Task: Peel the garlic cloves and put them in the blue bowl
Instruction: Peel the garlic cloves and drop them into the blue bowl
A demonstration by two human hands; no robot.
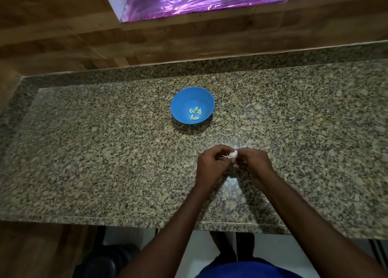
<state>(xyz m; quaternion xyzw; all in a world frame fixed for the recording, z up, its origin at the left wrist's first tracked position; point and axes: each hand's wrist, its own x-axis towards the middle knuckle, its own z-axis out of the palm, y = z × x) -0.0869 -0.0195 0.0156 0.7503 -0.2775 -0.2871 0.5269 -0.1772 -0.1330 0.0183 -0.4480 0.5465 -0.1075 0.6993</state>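
Just above the near half of the speckled brown granite desk (105, 162), both hands are meeting around a small white papery lump of garlic (232, 154). The left hand (211, 164) and the right hand (253, 162) are curling their fingers (223, 152) in on it from either side, pinching it between them, so neither hand is nearer than the other. The garlic is sitting at the far tips of the fingers, pointing away from the person; its long axis is too small to make out. It is looking pale, rounded and still partly skinned, with a thin wisp sticking out toward the left hand. The round blue plastic bowl (180, 105) is standing well apart, farther away and slightly left of the hands, and is holding a handful of peeled yellowish-green cloves (195, 113) at its bottom. Any peeled clove will probably need carrying forward and left.
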